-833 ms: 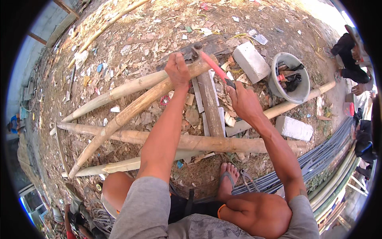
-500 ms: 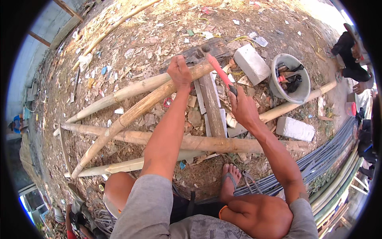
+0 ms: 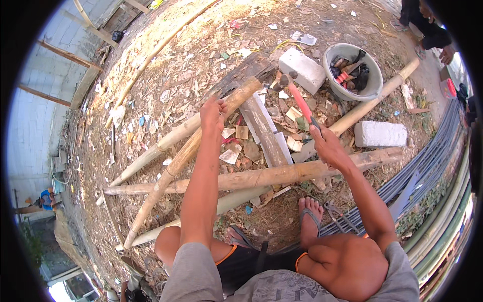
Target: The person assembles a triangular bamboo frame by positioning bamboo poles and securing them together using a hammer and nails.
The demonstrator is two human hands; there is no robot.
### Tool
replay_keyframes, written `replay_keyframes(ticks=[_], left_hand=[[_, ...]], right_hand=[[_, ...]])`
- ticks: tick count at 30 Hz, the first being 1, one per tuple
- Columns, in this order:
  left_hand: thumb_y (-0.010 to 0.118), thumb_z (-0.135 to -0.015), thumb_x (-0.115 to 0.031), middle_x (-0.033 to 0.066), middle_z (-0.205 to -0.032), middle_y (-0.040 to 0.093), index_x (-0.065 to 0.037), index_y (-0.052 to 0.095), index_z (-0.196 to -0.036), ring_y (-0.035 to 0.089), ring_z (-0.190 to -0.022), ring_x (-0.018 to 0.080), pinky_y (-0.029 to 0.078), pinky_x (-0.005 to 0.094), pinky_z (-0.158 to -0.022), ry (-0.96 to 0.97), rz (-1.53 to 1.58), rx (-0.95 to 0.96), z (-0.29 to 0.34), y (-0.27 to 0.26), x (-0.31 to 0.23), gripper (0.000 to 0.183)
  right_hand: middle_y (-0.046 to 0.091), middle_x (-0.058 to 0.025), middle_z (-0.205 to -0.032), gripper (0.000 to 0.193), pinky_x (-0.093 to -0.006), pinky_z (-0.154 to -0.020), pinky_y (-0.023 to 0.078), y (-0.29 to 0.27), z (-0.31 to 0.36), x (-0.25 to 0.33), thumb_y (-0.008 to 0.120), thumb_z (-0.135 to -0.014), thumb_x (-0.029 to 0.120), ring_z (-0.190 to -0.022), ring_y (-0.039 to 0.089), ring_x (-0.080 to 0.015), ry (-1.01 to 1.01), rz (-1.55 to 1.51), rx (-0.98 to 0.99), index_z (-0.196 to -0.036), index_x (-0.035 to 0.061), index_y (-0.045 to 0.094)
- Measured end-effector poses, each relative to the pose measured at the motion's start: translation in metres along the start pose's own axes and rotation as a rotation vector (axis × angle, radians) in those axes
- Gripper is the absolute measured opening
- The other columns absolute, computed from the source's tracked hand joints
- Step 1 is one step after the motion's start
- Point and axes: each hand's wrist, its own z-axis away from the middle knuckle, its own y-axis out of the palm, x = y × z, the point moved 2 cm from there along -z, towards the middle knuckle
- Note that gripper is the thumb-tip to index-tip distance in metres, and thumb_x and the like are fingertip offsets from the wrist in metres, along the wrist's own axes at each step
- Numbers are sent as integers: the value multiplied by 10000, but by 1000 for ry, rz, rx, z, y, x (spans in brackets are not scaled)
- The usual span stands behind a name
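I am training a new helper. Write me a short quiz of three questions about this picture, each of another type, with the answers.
1. True or false: the right hand holds a hammer with a red handle.
2. What does the left hand grip? A) a wooden pole B) a white block C) the bucket
3. What lies in the grey bucket?

Key: 1 true. 2 A, the wooden pole. 3 Tools, some with red handles.

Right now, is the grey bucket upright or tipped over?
Upright: the grey bucket sits mouth up, with tools lying inside it.
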Motion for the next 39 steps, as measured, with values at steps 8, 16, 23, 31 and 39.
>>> replay_keyframes(ticks=[8, 16, 23, 31, 39], left_hand=[[725, -1012, -24, 142, -1116, 764, 81, 534, -1462, 743, -987, 179, 599, 289, -779, 260, -356, 71, 52, 37, -8, 500], [858, -927, -126, 135, -998, 801, 78, 783, -1170, 766, -925, 175, 604, 310, -796, 548, -553, -7, 28, 39, -2, 326], [882, -899, -138, 167, -1089, 824, 54, 795, -1205, 784, -949, 199, 602, 300, -850, 676, -702, -16, 34, 61, 7, 372], [850, -919, -99, 135, -1001, 824, 46, 804, -1136, 773, -899, 152, 594, 274, -816, 711, -619, 77, 21, 71, 21, 265], [817, -945, -61, 87, -908, 806, 52, 810, -1085, 729, -827, 111, 568, 276, -771, 711, -539, 103, 24, 68, 29, 180]], right_hand=[[547, -89, -731, 641, -434, -647, 475, 9, 15, -32, 460, -1130, 606, -647, 560, -202, 69, -21, 98, -1105, -9, 640], [715, -330, -1210, 748, -493, -1052, 499, 20, 13, -42, 460, -1119, 605, -1171, 696, -453, 21, 8, 117, -1491, -35, 573], [727, -331, -1214, 749, -503, -1055, 503, 20, 14, -40, 453, -1119, 608, -1182, 702, -467, 13, 2, 124, -1505, -22, 575], [716, -351, -1068, 660, -558, -933, 504, 21, 10, -28, 438, -1131, 578, -1053, 699, -510, -58, 125, 86, -1330, -20, 633], [715, -321, -1016, 579, -581, -876, 491, 27, 5, -9, 461, -1133, 549, -996, 686, -521, -118, 130, 31, -1255, 10, 632]])
